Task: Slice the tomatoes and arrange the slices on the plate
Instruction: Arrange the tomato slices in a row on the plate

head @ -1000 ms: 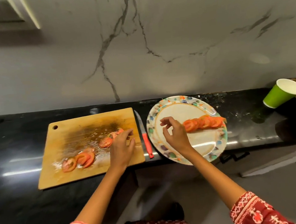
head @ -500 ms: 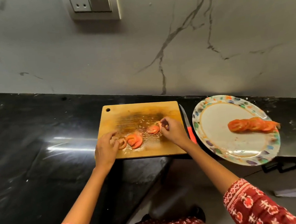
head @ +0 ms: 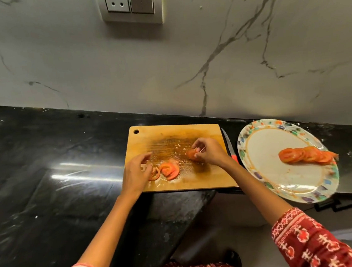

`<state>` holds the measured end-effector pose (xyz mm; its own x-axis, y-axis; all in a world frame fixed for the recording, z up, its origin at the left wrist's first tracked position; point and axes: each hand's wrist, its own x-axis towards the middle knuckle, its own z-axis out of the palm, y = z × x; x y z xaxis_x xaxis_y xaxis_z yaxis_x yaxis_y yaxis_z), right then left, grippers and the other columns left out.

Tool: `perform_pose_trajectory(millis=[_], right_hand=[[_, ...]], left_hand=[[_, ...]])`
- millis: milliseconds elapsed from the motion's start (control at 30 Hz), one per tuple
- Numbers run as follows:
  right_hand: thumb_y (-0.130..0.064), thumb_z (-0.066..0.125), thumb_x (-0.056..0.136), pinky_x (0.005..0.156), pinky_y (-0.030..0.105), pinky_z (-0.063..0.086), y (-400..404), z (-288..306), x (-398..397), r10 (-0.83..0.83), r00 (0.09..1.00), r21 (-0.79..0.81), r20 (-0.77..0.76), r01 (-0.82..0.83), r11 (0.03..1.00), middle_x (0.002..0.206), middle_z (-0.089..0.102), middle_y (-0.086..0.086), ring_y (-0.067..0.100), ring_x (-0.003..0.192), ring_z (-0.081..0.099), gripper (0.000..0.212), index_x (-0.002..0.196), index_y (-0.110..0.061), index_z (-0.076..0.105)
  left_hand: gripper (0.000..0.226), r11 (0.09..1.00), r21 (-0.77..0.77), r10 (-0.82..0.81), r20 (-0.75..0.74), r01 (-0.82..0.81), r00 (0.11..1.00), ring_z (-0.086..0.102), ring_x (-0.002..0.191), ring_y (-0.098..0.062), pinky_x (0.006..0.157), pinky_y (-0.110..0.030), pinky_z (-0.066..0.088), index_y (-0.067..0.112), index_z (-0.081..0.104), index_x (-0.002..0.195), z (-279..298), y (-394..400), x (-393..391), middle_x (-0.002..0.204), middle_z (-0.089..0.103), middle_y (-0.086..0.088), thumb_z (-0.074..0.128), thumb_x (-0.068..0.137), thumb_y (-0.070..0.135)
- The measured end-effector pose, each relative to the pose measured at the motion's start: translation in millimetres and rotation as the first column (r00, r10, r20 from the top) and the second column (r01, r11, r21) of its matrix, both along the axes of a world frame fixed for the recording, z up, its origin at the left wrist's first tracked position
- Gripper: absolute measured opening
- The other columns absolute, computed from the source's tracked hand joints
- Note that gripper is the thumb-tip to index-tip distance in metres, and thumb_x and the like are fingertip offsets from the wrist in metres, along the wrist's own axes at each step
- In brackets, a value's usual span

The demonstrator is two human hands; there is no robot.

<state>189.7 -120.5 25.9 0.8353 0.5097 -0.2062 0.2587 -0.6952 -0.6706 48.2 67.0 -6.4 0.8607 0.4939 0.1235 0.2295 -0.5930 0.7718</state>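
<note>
We see a row of overlapping tomato slices (head: 305, 155) on the plate (head: 259, 168) at right of the frame, its long axis running from upper left down to lower right. The slices are red-orange, round and thin. At centre, our right hand (head: 211, 153) pinches a further slice (head: 191, 154) over the wet, stained wooden cutting board (head: 197, 181). A fan of slices (head: 170, 170) lies lower left of it, with a single ringed slice (head: 154, 174) just beside our left hand (head: 135, 175), whose loosely curled fingers grasp nothing. A knife (head: 229, 147) with a red handle lies between board and plate. All rest on a glossy black counter (head: 55, 167), below a veined marble wall (head: 207, 64) bearing a socket and switch (head: 130, 3) at top centre.
</note>
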Motion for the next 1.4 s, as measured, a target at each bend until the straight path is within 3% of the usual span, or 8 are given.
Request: perform_pose_trajectory(millis=[233, 467, 833, 933, 1067, 1167, 1233, 1400], right_hand=[[0.007, 0.064, 0.081, 0.07, 0.021, 0.054, -3.9, 27.3, -9.9, 0.212, 0.962, 0.178, -0.171, -0.182, 0.967, 0.099, 0.06, 0.008, 0.013, 0.088, 0.059, 0.027, 0.106, -0.002, 0.061], [0.005, 0.068, 0.079, 0.074, 0.027, 0.057, -1.2, 33.6, -20.0, 0.255, 0.949, 0.249, -0.188, -0.205, 0.947, 0.087, 0.064, 0.004, 0.014, 0.083, 0.064, 0.024, 0.101, -0.003, 0.062], [0.011, 0.064, 0.079, 0.061, 0.021, 0.057, -42.7, 17.9, -12.7, -0.032, 0.965, 0.401, -0.26, 0.138, 0.905, 0.083, 0.06, 0.008, 0.015, 0.075, 0.061, 0.021, 0.099, 0.002, 0.06], [0.008, 0.066, 0.079, 0.069, 0.026, 0.056, -64.3, 9.2, -13.2, -0.145, 0.975, 0.341, -0.17, 0.196, 0.919, 0.082, 0.062, 0.005, 0.016, 0.079, 0.061, 0.018, 0.093, -0.002, 0.063], [0.005, 0.066, 0.077, 0.062, 0.01, 0.048, -110.2, 2.5, -7.1, -0.329, 0.944, 0.295, -0.031, 0.324, 0.899, 0.078, 0.063, 0.003, 0.008, 0.067, 0.058, 0.014, 0.086, -0.005, 0.066], [0.006, 0.066, 0.077, 0.063, 0.025, 0.054, -154.0, 3.8, 3.8, -0.446, 0.895, 0.296, -0.015, 0.43, 0.853, 0.074, 0.064, 0.007, 0.015, 0.061, 0.06, 0.013, 0.081, -0.007, 0.063], [0.008, 0.063, 0.077, 0.063, 0.032, 0.056, -184.3, 6.6, 12.4, -0.525, 0.851, 0.285, -0.017, 0.507, 0.813, 0.072, 0.062, 0.009, 0.018, 0.058, 0.061, 0.014, 0.082, -0.005, 0.061], [0.01, 0.064, 0.077, 0.061, 0.03, 0.058, -239.9, 13.9, 32.4, -0.591, 0.806, 0.255, -0.025, 0.577, 0.776, 0.08, 0.063, 0.016, 0.024, 0.067, 0.063, 0.015, 0.087, -0.001, 0.062]], left_hand=[[0.034, 0.958, -0.118, -0.252, 0.082, 0.261, 0.964, 0.061, 0.087, -0.007, 0.071, -0.007, 0.048, 0.011, 0.065, 0.111, 13.9, -29.8, 21.3, 0.096, 0.065, 0.003, 0.07, 0.078, 0.005], [0.018, 0.939, -0.126, -0.314, 0.062, 0.319, 0.948, 0.065, 0.081, -0.009, 0.075, -0.022, 0.053, 0.015, 0.071, 0.093, 19.1, -40.9, 28.0, 0.086, 0.069, 0.003, 0.073, 0.076, 0.009], [0.014, 0.944, -0.18, -0.276, 0.034, 0.277, 0.961, 0.061, 0.077, -0.012, 0.068, -0.02, 0.048, 0.015, 0.067, 0.082, 14.5, -50.6, 29.9, 0.079, 0.066, 0.002, 0.065, 0.08, 0.001], [0.019, 0.929, -0.171, -0.328, 0.039, 0.329, 0.944, 0.062, 0.075, -0.007, 0.067, -0.015, 0.047, 0.019, 0.065, 0.078, 14.6, -62.8, 36.3, 0.078, 0.067, 0.006, 0.065, 0.08, 0.0], [0.019, 0.901, -0.145, -0.406, 0.051, 0.409, 0.912, 0.063, 0.078, -0.003, 0.071, -0.024, 0.052, 0.018, 0.063, 0.078, 14.1, -87.0, 55.6, 0.079, 0.068, 0.005, 0.064, 0.08, -0.001], [0.018, 0.879, -0.161, -0.448, 0.042, 0.448, 0.893, 0.062, 0.075, 0.005, 0.067, -0.014, 0.05, 0.012, 0.061, 0.078, 17.8, -113.2, 74.4, 0.075, 0.066, 0.01, 0.06, 0.082, -0.005], [0.024, 0.862, -0.189, -0.472, 0.04, 0.471, 0.881, 0.065, 0.073, -0.007, 0.064, -0.022, 0.053, 0.015, 0.06, 0.077, 16.6, -132.8, 89.8, 0.074, 0.065, 0.006, 0.057, 0.083, -0.007], [0.015, 0.831, -0.152, -0.538, 0.025, 0.535, 0.843, 0.062, 0.076, -0.014, 0.07, -0.029, 0.052, 0.011, 0.064, 0.084, 13.1, -180.1, 123.0, 0.079, 0.064, 0.0, 0.06, 0.082, -0.004]])
